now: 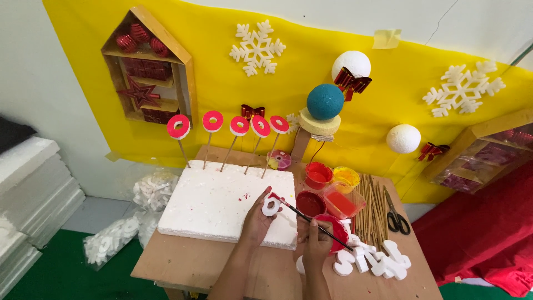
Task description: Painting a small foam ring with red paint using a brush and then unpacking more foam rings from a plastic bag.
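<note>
The small white foam ring (271, 206) sits pinched in the left hand's (256, 221) closed fingers, lifted over the white foam slab (222, 205) so its face meets the thin red-tipped paintbrush (311, 219). The right hand (316, 244) grips that brush pen-style, apparently beside the red paint tub (310, 203). Five red-painted rings on sticks (239, 126) stand upright in the slab, kept off any surface.

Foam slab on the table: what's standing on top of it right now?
Five red-painted foam rings on sticks stand along the far edge of the white foam slab. The left hand covers its near corner, hiding that part.
</note>
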